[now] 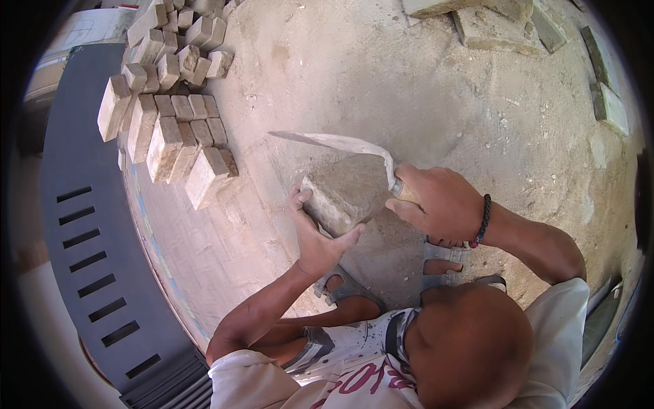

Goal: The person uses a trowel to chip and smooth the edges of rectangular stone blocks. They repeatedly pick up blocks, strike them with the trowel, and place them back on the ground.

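Note:
My left hand [317, 242] grips a rough grey stone block [344, 194] by its pale, chipped edge, thumb and fingers spread around it, above the dusty floor near my sandalled feet. My right hand [439, 201] is closed on the wooden handle of a trowel [327, 140], just right of the block. The trowel's dust-coated blade reaches out leftward over the far side of the block, pointing toward the stacked pavers. I cannot tell whether the blade touches the stone.
Stacked pale stone pavers [163, 143] stand at the upper left, beside a long dark slotted metal panel [85, 157]. Broken slabs [497, 34] lie at the top right, and more pieces [608, 109] lie along the right edge of the dusty floor [518, 136].

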A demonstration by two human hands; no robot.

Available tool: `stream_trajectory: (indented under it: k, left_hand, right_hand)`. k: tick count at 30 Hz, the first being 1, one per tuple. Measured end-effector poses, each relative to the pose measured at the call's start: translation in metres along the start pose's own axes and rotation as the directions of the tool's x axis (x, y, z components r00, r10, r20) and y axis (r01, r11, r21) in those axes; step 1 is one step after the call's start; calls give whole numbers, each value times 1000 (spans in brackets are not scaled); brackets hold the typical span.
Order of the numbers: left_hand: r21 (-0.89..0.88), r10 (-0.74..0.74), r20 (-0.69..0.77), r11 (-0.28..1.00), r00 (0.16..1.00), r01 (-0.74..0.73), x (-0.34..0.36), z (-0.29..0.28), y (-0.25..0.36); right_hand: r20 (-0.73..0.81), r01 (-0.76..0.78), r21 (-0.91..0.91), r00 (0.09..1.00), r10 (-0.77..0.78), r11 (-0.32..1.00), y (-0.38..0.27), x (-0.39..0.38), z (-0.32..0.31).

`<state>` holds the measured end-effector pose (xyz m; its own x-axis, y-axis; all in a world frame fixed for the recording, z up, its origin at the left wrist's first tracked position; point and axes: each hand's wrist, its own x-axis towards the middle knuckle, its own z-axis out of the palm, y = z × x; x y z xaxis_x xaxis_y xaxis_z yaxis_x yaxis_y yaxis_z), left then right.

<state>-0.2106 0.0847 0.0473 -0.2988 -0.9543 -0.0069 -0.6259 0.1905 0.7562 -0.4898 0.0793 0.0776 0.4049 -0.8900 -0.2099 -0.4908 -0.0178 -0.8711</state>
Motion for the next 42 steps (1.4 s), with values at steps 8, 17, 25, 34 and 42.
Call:
stream_trajectory:
  k: [8, 17, 25, 34, 42]
  left_hand:
    - [96, 81, 26, 992, 996, -83, 10, 9, 3]
    - [175, 67, 146, 980, 987, -93, 107, 10, 56]
    - [-16, 186, -27, 982, 982, -186, 133, 31, 38]
    - [-72, 122, -82, 989, 989, -128, 116, 51, -1]
    - [-125, 98, -93, 986, 991, -109, 116, 54, -1]
  right_hand:
    - [155, -307, -172, 930, 334, 936, 69, -3, -1]
    - [-288, -219, 144, 924, 253, 965, 108, -30, -6]
    - [-516, -113, 134, 840, 167, 985, 88, -27, -16]
    - [-437, -82, 97, 892, 116, 992, 109, 10, -17]
    - [-365, -91, 50, 926, 103, 995, 121, 23, -28]
